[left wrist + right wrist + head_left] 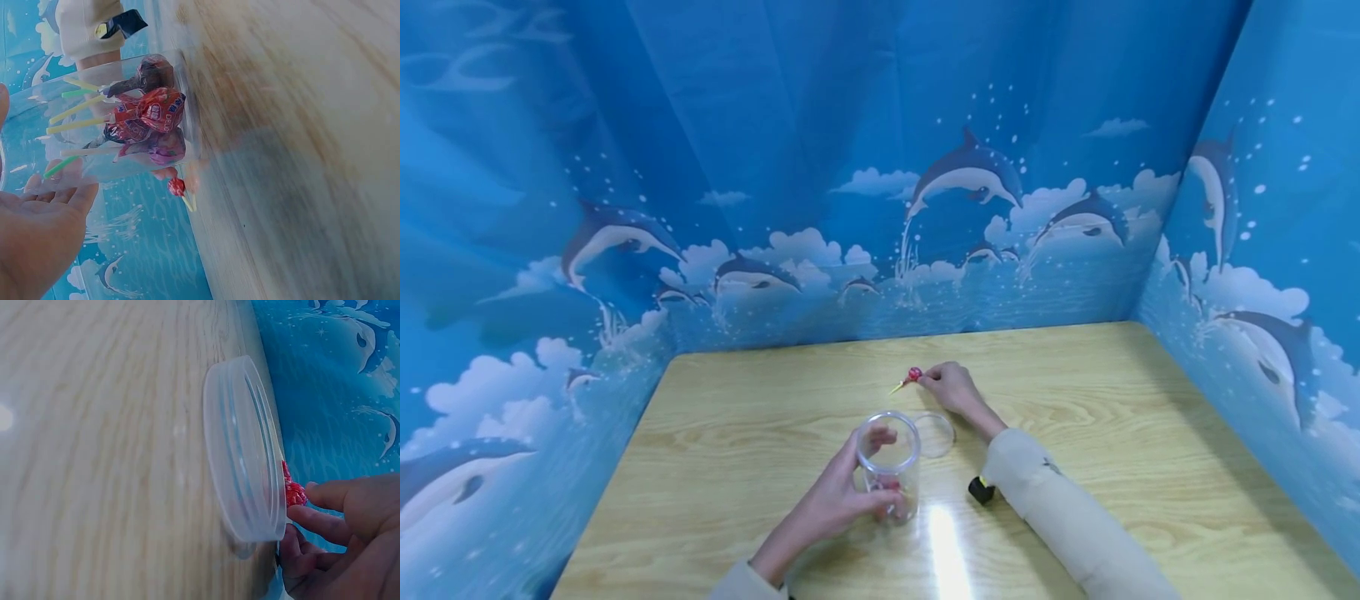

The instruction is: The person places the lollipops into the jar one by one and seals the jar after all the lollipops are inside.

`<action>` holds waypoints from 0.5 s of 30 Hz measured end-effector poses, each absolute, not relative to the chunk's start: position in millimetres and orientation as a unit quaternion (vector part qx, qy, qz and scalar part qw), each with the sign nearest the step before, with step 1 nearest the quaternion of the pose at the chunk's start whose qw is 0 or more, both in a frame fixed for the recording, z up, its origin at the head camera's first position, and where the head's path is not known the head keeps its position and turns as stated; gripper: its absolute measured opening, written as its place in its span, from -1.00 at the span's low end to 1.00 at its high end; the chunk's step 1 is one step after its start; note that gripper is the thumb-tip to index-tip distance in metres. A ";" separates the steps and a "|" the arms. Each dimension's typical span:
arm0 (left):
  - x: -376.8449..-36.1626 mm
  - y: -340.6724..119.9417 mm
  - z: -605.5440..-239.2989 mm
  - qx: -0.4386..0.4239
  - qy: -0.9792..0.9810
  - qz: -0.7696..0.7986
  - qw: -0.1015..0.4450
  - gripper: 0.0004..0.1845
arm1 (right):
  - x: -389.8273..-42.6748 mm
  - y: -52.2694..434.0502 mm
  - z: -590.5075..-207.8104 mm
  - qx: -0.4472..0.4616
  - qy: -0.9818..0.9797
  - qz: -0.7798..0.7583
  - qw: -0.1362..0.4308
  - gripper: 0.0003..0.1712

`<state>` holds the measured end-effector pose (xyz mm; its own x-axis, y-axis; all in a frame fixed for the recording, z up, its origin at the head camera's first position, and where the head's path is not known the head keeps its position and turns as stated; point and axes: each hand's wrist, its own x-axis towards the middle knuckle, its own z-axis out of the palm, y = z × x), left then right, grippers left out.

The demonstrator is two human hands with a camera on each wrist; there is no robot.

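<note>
So from my head feed: the left hand (835,504) is wrapped round a clear plastic jar (889,467) standing upright on the wooden table (737,442), down around 6 o'clock from the table's middle. Fingers curl round the near and left side of the wall, thumb on the side toward me. The jar's mouth is open at the top.

Left wrist view shows what's inside: a bunch of wrapped lollipops (150,119), red and purplish wrappers, sticks in yellow, green and white all pointing the same way. They sit bunched at the bottom of the jar (106,119). The table looks smeared in that view, so I can't say much more from it.

The right hand (951,387) is out at about 12 o'clock from the jar, fingertips pinching a single red lollipop (913,375) that's low on the table, its yellow stick pointing off toward 8 o'clock. In the right wrist view I only get a sliver of the red wrapper (292,490) past the fingers (340,495), so whether it's touching the wood or just above it, can't tell.

The clear lid (934,434) lies flat on the table just at 2 o'clock of the jar, between the two hands. It's near the jar; touching or not, I can't make out.

A cream sleeve (1060,508) covers the right forearm, with a small black wrist camera (981,490) under it.
</note>
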<state>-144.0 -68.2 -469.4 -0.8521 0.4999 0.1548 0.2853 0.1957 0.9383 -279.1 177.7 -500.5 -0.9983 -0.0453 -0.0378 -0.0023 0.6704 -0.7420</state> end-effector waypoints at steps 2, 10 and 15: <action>-144.1 -68.6 -469.7 0.256 0.768 0.580 0.091 -0.07 | -282.7 173.2 -501.0 -0.016 0.918 -0.397 0.023 -0.75; -144.4 -69.9 -470.2 0.256 0.772 0.575 0.088 -0.09 | -296.4 158.0 -505.2 0.020 0.933 -0.359 0.007 -0.52; -145.1 -69.0 -471.8 0.262 0.771 0.574 0.085 -0.10 | -301.7 152.6 -503.5 0.055 0.939 -0.340 -0.005 -0.49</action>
